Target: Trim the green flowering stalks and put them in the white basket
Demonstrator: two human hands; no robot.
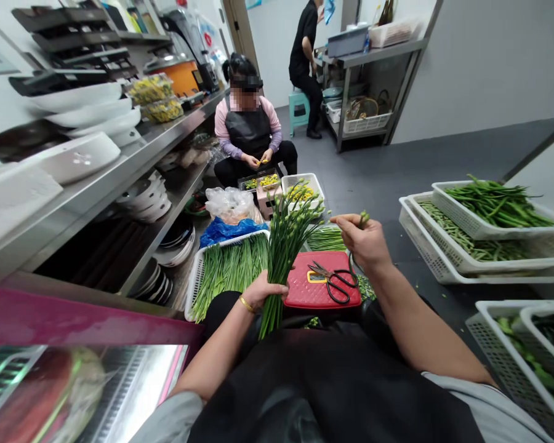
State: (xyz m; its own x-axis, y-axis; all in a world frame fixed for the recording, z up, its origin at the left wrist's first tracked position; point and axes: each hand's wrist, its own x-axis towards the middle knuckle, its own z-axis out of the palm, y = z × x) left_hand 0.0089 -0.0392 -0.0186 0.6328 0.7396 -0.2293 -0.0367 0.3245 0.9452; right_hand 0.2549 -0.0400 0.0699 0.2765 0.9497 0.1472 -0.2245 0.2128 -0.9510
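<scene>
My left hand (264, 290) is wrapped round a bunch of flowering chives (286, 237), held upright with the budded tops leaning away from me. My right hand (367, 241) is raised to the right of the bunch, fingers pinched. A green bud of a flowering chive (364, 216) pokes out above its fingers; most of that stem is hidden in the hand. Below, black-handled scissors (337, 282) lie on a red lidded box (305, 289). Beside my left hand stands a white basket (190, 295) filled with long green chive stems (231, 264).
Across from me a person (249, 123) sits handling small yellow flowers above trays. Another person (305, 67) sits on a stool at the back. White baskets of green beans (493, 203) stand at right. A steel shelf (166, 138) with dishes runs along the left.
</scene>
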